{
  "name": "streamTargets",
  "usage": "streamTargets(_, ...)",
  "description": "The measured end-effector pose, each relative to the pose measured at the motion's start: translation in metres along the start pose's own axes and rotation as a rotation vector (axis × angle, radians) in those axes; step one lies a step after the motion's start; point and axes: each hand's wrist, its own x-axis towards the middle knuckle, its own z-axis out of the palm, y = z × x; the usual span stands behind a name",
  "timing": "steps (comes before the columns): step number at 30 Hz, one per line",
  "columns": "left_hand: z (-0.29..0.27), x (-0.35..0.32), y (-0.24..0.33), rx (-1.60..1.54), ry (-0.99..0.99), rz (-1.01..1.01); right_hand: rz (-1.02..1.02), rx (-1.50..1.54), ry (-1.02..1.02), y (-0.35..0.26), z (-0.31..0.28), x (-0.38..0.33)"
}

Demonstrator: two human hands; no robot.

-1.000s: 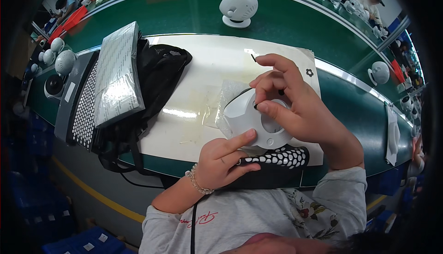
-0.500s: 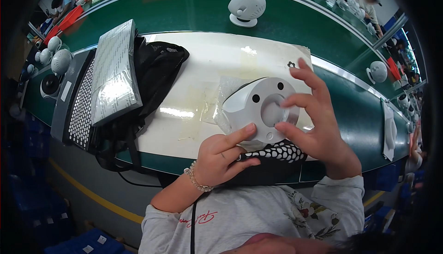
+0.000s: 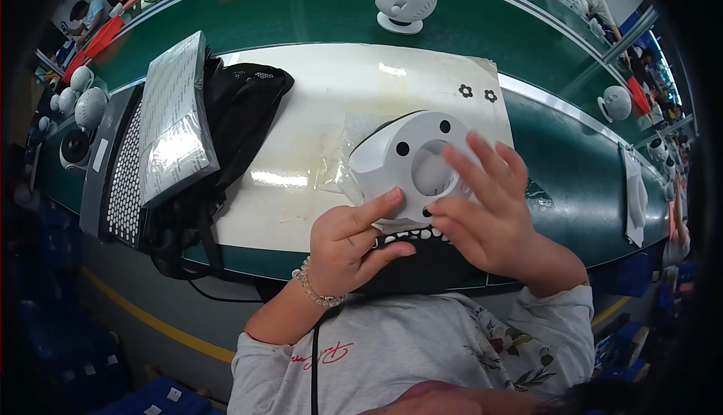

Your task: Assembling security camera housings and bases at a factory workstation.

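A white rounded housing (image 3: 369, 160) lies in front of me, its round underside facing up with a wide central opening. Two round black pads (image 3: 403, 149) sit on its ring, and a third black pad (image 3: 427, 212) is at the near edge. My left hand (image 3: 343, 242) steadies the housing, index finger on its near-left rim and the other fingers curled. My right hand (image 3: 493, 215) has its thumb and index finger together at the third pad, its other fingers raised over the ring. Below the housing, a black-and-white patterned sheet (image 3: 410, 236) is partly hidden.
Clear bubble wrap (image 3: 360, 132) lies under the housing on a white board (image 3: 301, 136). To the left are a silver-wrapped pack (image 3: 177, 129), a black mesh bag (image 3: 245, 99) and a honeycomb-patterned sheet (image 3: 126, 189). A white fan-like unit (image 3: 407, 1) stands on the green conveyor (image 3: 316, 8).
My right thumb and index finger have come together at the near edge of the ring, where a bare round recess showed before; a black pad now shows there. The view has shifted slightly.
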Motion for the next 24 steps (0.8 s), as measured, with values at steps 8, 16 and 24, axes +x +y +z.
streamTargets(8,0.002,-0.003,0.001,-0.009,0.033,-0.037,-0.048,-0.062,0.151,-0.004,0.005,-0.022)
streamTargets(16,0.003,-0.001,0.003,0.066,0.028,-0.035,-0.241,-0.06,0.153,0.001,0.018,-0.028)
streamTargets(24,0.003,-0.002,0.001,0.046,0.035,-0.017,0.306,0.45,0.189,0.022,0.0,-0.011)
